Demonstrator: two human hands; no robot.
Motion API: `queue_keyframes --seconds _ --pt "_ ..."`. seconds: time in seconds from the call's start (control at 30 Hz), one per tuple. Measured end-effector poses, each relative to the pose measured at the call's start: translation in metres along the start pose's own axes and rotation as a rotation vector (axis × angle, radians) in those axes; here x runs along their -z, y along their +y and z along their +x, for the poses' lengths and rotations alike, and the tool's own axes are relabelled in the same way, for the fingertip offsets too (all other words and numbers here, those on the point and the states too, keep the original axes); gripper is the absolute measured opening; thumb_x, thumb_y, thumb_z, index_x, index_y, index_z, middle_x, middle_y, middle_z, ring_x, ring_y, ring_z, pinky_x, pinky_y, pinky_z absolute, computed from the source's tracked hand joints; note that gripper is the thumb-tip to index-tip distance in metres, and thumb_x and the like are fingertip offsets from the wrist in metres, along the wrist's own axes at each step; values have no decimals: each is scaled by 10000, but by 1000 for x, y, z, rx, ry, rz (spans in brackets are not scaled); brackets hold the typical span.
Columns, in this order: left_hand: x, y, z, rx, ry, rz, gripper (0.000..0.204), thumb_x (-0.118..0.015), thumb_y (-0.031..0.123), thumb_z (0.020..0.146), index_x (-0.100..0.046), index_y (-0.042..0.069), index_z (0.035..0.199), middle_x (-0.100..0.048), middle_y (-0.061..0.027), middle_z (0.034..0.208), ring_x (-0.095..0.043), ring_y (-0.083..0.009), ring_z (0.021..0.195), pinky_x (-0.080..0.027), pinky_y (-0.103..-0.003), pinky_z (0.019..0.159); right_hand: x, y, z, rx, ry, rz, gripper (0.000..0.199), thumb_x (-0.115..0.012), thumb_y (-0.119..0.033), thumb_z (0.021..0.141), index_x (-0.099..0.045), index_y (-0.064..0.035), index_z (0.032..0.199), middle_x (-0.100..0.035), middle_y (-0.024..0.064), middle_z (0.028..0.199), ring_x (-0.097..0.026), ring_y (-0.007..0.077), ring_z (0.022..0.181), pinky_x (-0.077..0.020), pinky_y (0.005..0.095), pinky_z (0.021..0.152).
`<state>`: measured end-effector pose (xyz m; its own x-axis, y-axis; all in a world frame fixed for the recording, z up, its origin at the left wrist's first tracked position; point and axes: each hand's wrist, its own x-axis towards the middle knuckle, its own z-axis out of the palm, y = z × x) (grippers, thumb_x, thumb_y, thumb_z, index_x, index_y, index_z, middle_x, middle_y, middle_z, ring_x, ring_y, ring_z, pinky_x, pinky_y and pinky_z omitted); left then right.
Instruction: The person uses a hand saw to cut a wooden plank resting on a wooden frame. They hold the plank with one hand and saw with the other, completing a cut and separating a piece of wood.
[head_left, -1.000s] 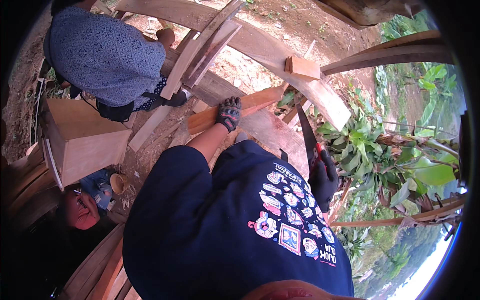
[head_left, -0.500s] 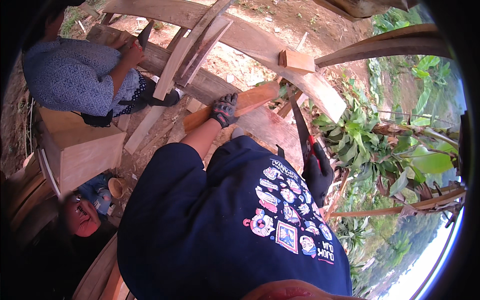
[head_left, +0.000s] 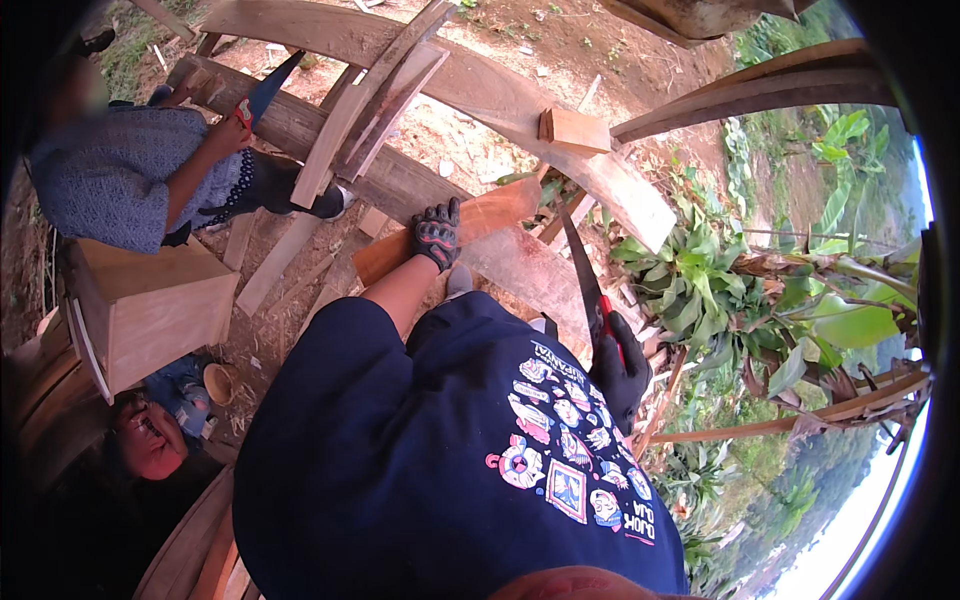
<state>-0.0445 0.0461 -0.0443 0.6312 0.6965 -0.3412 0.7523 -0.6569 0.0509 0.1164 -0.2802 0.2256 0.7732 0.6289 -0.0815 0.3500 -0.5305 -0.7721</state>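
Observation:
My left hand (head_left: 437, 236), in a dark padded glove, grips a short reddish-brown wooden board (head_left: 497, 209) lying aslant over a long plank (head_left: 535, 268). To the right, my right hand (head_left: 620, 370), in a black glove, is wrapped round the red handle of a handsaw (head_left: 582, 262). The saw's blade points up and away, its tip beyond the board's right end; whether it touches any wood I cannot tell.
A co-worker (head_left: 120, 165) at far left holds another handsaw (head_left: 270, 92). Crossed planks (head_left: 370, 110) lie ahead, with a small wood block (head_left: 576, 131) on a curved plank. A wooden box (head_left: 150, 310) stands left; another person (head_left: 150, 435) is lower left. Leafy plants (head_left: 690, 280) grow at right.
The whole view has shifted slightly. My left hand has turned a little on the board, and my right hand has drawn the saw slightly back. The co-worker's arm and saw have moved.

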Motion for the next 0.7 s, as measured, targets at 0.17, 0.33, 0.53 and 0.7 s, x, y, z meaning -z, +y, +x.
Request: queue_keyframes --seconds 0.17,0.33,0.53,0.7 --pt "15 12 0 22 -56 -28 1136 -905 435 785 -305 97 1690 -575 -139 1459 -585 -344 1345 -488 -582 1091 17 0 -1 -80 -6 33 420 -678 -204 1051 -705 -26 1431 -769 108 1100 -565 111 636 -473 303 629" --pt "8 11 3 105 -101 -5 1198 -899 494 781 -248 89 1702 -517 -162 1573 -533 -373 1445 -453 -606 1154 30 -2 9 -214 -28 168 429 -678 -228 1056 -707 -29 1435 -781 118 1152 -562 104 632 -470 303 617" --pt "42 26 20 150 -406 -61 1395 -910 669 709 -154 69 1716 -456 -185 1650 -462 -400 1527 -412 -621 1217 50 22 13 46 -46 -8 388 -681 -207 1062 -726 -12 1394 -775 177 1294 -720 184 954 -562 336 841" --pt "26 28 19 170 -318 -68 1383 -924 640 722 -163 79 1730 -449 -193 1656 -461 -396 1526 -408 -627 1215 60 16 21 -93 -95 87 370 -642 -152 1070 -719 -12 1403 -751 206 1354 -724 251 1225 -548 357 1026"
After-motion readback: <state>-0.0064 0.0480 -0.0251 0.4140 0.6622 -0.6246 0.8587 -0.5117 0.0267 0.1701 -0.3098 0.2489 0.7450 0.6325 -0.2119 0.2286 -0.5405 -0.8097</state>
